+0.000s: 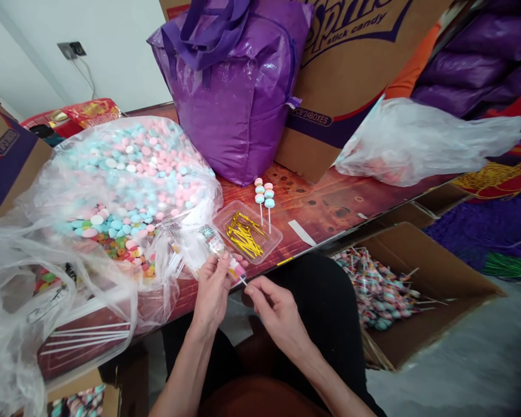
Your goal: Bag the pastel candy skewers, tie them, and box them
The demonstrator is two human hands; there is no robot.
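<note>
My left hand [212, 286] is closed around a candy stick in a clear printed wrapper [215, 244], at the table's front edge. My right hand [274, 304] pinches the white stick end [242, 281] that pokes out below the wrapper. Just beyond sits a clear plastic tray [267, 243] with several gold twist ties [243, 234]. Two finished candy sticks [264, 197] with pink, blue and white discs lie behind the tray. A big clear bag of pastel candies [130, 168] lies on the left.
White sticks [87, 336] lie at the table's left front. A purple bag [238, 87] and a large cardboard carton [351, 63] stand behind. A crumpled clear bag [417, 139] lies at right. An open carton of wrapped candy sticks [382, 289] sits on the floor at right.
</note>
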